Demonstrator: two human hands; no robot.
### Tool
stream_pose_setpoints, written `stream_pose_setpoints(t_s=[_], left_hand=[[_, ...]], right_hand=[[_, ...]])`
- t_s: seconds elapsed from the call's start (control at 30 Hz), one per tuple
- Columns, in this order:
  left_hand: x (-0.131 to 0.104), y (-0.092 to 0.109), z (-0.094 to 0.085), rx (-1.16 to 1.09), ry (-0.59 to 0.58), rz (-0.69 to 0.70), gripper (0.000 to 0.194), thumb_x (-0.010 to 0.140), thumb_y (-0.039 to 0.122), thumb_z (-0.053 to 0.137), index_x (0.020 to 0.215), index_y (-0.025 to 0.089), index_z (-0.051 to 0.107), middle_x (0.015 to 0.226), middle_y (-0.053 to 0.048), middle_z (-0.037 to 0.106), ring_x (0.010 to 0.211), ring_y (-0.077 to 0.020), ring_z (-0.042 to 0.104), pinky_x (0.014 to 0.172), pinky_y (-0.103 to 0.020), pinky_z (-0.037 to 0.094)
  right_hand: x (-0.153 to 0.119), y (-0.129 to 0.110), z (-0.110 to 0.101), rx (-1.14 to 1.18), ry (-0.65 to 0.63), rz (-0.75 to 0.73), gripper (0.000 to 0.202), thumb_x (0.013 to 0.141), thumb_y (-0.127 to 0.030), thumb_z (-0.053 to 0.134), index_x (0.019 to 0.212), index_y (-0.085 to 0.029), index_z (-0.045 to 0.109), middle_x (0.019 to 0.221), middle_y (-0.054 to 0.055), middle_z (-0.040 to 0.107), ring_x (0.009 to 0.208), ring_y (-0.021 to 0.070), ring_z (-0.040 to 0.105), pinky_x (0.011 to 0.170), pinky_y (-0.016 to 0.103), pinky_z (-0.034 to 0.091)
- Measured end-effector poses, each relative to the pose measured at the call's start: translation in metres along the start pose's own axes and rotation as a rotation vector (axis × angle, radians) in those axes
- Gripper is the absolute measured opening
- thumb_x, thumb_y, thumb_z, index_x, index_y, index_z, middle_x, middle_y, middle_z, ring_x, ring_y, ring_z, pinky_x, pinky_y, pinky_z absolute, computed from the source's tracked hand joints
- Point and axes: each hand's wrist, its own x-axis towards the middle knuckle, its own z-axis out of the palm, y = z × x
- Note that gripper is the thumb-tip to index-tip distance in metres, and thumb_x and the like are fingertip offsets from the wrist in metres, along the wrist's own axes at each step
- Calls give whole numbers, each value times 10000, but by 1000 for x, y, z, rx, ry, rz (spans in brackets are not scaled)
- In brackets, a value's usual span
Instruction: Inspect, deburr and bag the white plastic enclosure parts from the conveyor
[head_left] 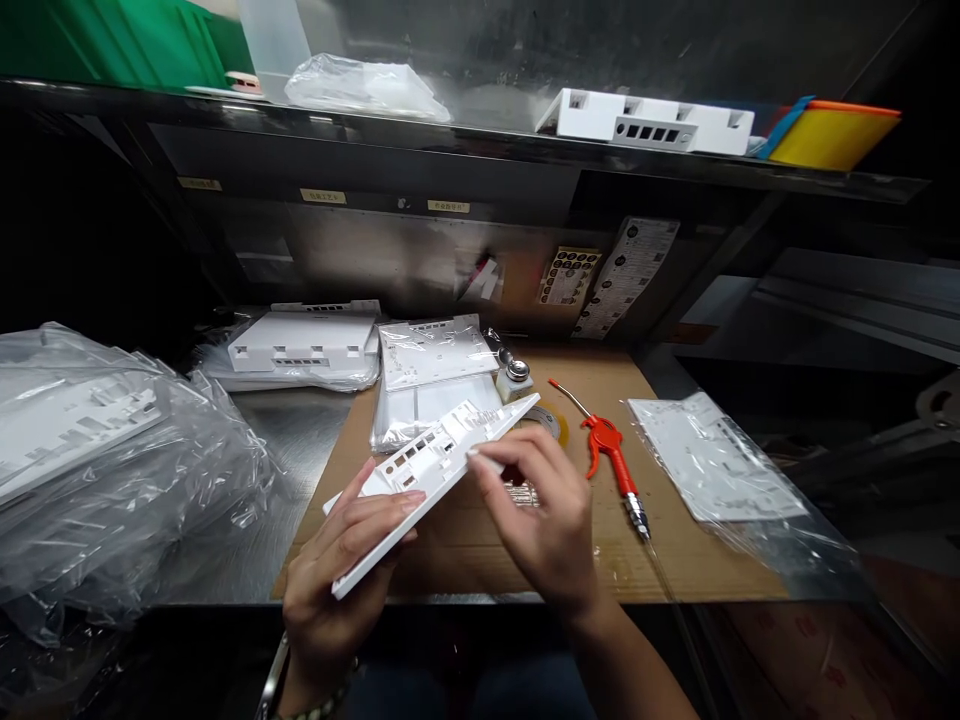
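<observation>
My left hand (352, 545) grips a white plastic housing (442, 470) by its lower left end, fingers over the face and edge. The housing is tilted, its right end raised, and a row of square port openings shows near the left. With thumb and index finger pinched, my right hand (544, 510) presses a small white piece (484, 460), perhaps a wad of cloth, to the housing's near edge. Its exact kind is hard to make out. Behind the housing stands a small bottle with a metal top (516, 380), beside a partly hidden tape roll (546, 420).
A red air blow gun (611, 450) lies on the cardboard (555, 560), its hose running off the front edge. Bagged white panels lie at right (712, 460) and in a pile at left (90, 470). Stacked housings (304, 340) stand behind. A metal shelf (480, 140) crosses above.
</observation>
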Motion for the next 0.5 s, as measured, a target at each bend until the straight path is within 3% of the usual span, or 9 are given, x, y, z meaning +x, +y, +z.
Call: stream_pose_setpoints(t_s=[0.1, 0.17, 0.23, 0.33, 0.43, 0.5], left_hand=[[0, 1, 1, -28, 5, -39, 402, 857, -85, 685, 1180, 148, 745, 1111, -61, 792, 1023, -252, 754, 1183, -661, 462], [-2, 2, 2, -79, 40, -109, 392, 868, -72, 682, 1163, 174, 756, 1117, -40, 795, 1072, -247, 749, 1191, -588, 482], [-4, 2, 2, -151, 86, -226, 363, 895, -31, 681, 1156, 207, 762, 1139, -23, 796, 1139, -245, 738, 1172, -486, 518], [-8, 2, 2, -269, 141, -391, 282, 933, 74, 705, 1138, 257, 766, 1164, -16, 797, 1166, -254, 738, 1087, -387, 581], [-10, -1, 2, -334, 165, -453, 199, 937, 173, 739, 1102, 280, 773, 1114, -21, 809, 1166, -275, 740, 1062, -380, 595], [-9, -4, 4, -346, 159, -461, 152, 939, 227, 748, 1078, 279, 779, 1059, -28, 817, 1175, -294, 735, 1112, -449, 559]], right_hand=[[1, 2, -3, -25, -50, -57, 89, 950, -114, 690, 1013, -159, 734, 915, 61, 706, 840, 173, 655, 750, 320, 548], [6, 15, -12, -72, 30, -7, 78, 961, -154, 693, 1002, -182, 752, 941, 59, 710, 860, 174, 652, 761, 322, 540], [14, 33, -27, -33, 206, 138, 56, 957, -225, 721, 989, -213, 765, 948, 41, 701, 819, 149, 637, 726, 291, 530], [22, 54, -48, 342, 379, 458, 186, 949, -405, 734, 1014, -230, 740, 910, 11, 693, 637, 90, 593, 517, 206, 446], [22, 58, -57, 743, 221, 726, 330, 927, -534, 711, 979, -213, 658, 1040, 43, 739, 494, 67, 582, 335, 171, 275], [18, 53, -55, 854, 114, 817, 370, 879, -548, 752, 939, -212, 609, 1035, 52, 754, 471, 87, 613, 306, 170, 265]])
